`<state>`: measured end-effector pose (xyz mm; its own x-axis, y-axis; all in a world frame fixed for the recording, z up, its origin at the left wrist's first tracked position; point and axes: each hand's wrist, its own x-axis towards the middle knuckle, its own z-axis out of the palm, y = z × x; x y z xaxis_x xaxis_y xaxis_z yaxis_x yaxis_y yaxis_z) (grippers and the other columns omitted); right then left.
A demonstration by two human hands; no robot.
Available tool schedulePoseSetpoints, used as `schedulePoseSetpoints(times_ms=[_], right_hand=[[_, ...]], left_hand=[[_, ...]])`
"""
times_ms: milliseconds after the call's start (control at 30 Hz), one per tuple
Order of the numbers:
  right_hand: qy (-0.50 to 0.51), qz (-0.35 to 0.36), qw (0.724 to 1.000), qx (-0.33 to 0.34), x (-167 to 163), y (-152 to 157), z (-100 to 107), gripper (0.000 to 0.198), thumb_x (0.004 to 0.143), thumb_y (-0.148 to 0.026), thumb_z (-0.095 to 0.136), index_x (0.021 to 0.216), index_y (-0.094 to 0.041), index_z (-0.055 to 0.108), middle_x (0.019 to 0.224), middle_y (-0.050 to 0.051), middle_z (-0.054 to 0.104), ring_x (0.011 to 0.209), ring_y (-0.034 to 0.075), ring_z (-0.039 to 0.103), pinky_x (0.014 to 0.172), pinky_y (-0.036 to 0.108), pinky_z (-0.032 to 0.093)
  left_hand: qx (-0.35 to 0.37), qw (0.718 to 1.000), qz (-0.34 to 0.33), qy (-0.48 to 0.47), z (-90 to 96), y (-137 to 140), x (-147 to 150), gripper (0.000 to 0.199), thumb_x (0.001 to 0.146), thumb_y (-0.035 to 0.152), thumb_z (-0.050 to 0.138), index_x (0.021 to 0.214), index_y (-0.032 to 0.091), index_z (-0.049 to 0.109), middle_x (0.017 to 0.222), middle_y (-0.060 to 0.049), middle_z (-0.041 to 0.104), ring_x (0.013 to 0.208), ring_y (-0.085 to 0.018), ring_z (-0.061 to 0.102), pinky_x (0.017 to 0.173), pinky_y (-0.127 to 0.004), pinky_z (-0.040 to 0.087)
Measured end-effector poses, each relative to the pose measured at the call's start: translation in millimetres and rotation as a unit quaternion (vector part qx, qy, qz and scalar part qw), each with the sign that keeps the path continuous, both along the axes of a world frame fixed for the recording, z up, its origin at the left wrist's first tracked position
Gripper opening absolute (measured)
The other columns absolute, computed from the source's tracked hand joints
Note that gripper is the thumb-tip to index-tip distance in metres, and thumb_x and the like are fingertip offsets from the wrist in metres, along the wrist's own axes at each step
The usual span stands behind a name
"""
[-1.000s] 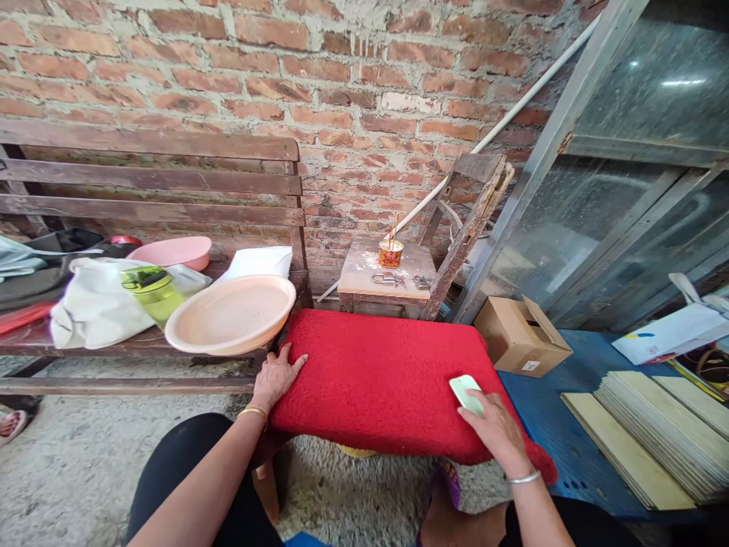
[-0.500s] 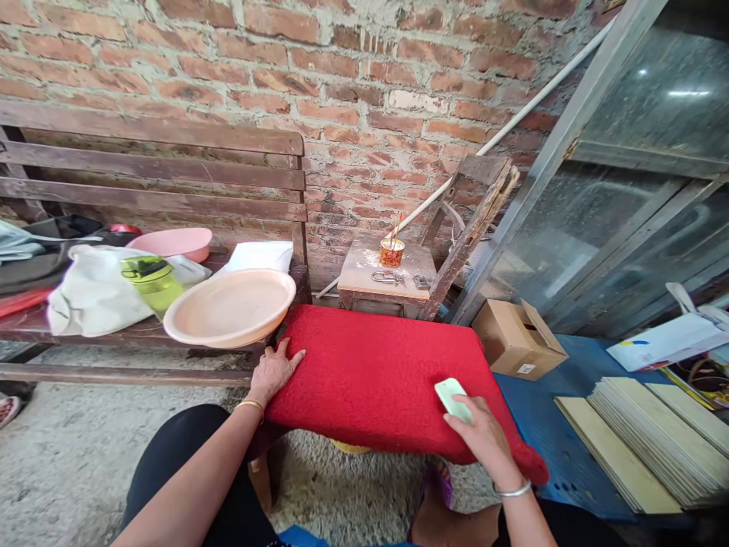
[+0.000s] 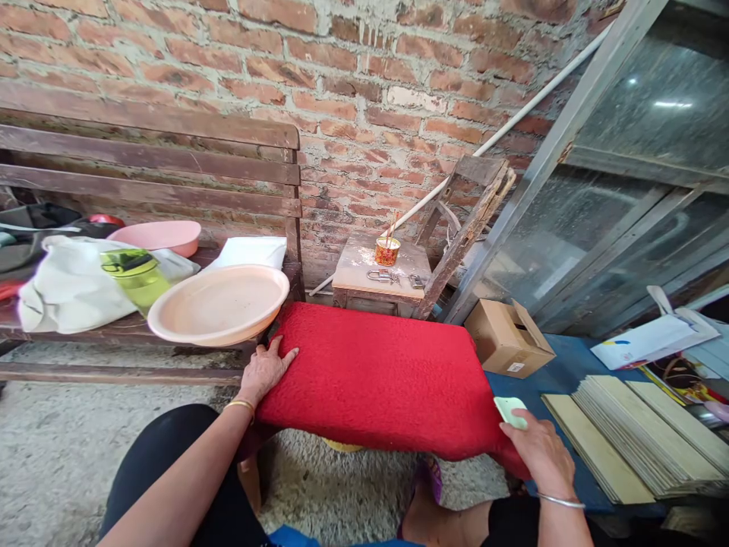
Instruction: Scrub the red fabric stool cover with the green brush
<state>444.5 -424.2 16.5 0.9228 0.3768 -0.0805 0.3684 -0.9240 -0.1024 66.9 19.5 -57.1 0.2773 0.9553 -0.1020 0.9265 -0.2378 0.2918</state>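
Note:
A red cloth (image 3: 370, 372) covers a low bench-like surface in front of me. My left hand (image 3: 265, 372) rests on its left edge with the fingers spread, holding nothing. At the right end of the cloth, my right hand (image 3: 538, 444) grips a pale green flat block with rounded corners (image 3: 509, 411). The block is over the cloth's right edge; its underside is hidden, so I cannot tell its exact kind.
A wooden bench (image 3: 250, 178) at left holds a peach basin (image 3: 219, 304), a green bottle (image 3: 137, 277) and a white bag (image 3: 74, 285). Behind the cloth, a chair (image 3: 364, 262) bears a paper cup (image 3: 387, 251) and padlocks. Right are a cardboard box (image 3: 504, 334) and stacked boards (image 3: 638, 433).
My right hand has moved right with the pale green block, from the cloth's upper surface to its right edge. My left hand stays on the left edge. The view has shifted slightly.

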Motion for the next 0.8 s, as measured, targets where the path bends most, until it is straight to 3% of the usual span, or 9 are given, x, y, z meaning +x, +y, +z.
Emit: schedulePoseSetpoints(times_ms=[100,300,433,600,800], right_hand=[[-0.017,0.027,0.999,0.009,-12.7,20.4,-2.1,0.048,0.089,-0.048,0.048,0.125,-0.021,0.065,0.102,0.015,0.064,0.091,0.031,0.068,0.086,0.044,0.051],[0.009,0.217,0.973,0.078,-75.3,94.6,-21.3,0.038,0.088,-0.041,0.059,0.124,-0.03,0.065,0.112,0.005,0.063,0.105,0.02,0.063,0.097,0.031,0.047],[0.02,0.278,0.957,0.083,-103.6,123.9,-26.9,0.037,0.084,-0.037,0.066,0.121,-0.032,0.067,0.114,0.003,0.062,0.107,0.021,0.062,0.097,0.031,0.046],[0.013,0.224,0.973,0.048,-74.0,105.9,-19.4,0.038,0.086,-0.038,0.064,0.123,-0.03,0.067,0.11,0.005,0.063,0.104,0.02,0.063,0.094,0.03,0.046],[-0.032,0.048,0.998,-0.028,-23.4,46.8,1.2,0.043,0.09,-0.041,0.054,0.126,-0.021,0.065,0.101,0.014,0.065,0.09,0.029,0.068,0.084,0.042,0.051]], left_hand=[[-0.001,1.0,-0.002,0.0,-0.3,-0.1,-0.5,0.081,0.09,0.073,0.033,0.155,0.023,0.037,0.123,-0.022,0.056,0.115,-0.039,0.061,0.097,-0.051,0.046],[0.006,1.0,-0.005,-0.001,-1.5,-0.5,-1.8,0.083,0.09,0.075,0.028,0.155,0.024,0.036,0.122,-0.021,0.056,0.115,-0.041,0.06,0.097,-0.054,0.046],[0.0,1.0,-0.004,-0.002,-1.4,0.0,-1.9,0.082,0.09,0.074,0.029,0.155,0.024,0.036,0.122,-0.021,0.056,0.114,-0.041,0.061,0.097,-0.054,0.046],[0.001,1.0,-0.004,0.0,-2.4,0.5,-2.1,0.083,0.089,0.075,0.029,0.155,0.025,0.036,0.121,-0.021,0.057,0.114,-0.041,0.061,0.096,-0.053,0.046],[0.0,1.0,-0.007,0.0,-3.9,0.0,-2.0,0.084,0.089,0.076,0.027,0.155,0.024,0.035,0.122,-0.021,0.055,0.115,-0.041,0.06,0.097,-0.053,0.046]])
